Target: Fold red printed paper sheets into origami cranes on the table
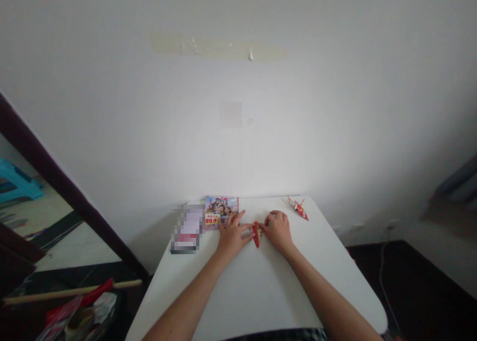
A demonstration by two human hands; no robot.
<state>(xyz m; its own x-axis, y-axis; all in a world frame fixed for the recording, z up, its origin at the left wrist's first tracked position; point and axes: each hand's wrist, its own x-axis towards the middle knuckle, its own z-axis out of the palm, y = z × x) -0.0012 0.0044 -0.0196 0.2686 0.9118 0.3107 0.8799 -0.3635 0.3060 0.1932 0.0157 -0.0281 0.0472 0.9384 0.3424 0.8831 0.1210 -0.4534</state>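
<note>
A small piece of folded paper (256,235), red with pale patches, lies between my hands on the white table, its narrow point toward me. My left hand (231,234) has its thumb and index finger at the paper's left edge, while its other fingers spread over the corner of a printed flyer (212,208). At the paper's upper right edge, my right hand (278,230) grips with its thumb and index finger, the rest curled. Fingertips partly hide the fold. Toward the back right lies another folded paper shape (298,209) with pointed ends, like a paper crane.
Left of the flyer is a phone (187,229) with a blurred screen. The white table (257,291) stands against a wall (298,107). On the left are a dark-framed mirror (70,167), a wooden stick (67,294) and a bin-like container with clutter (82,321).
</note>
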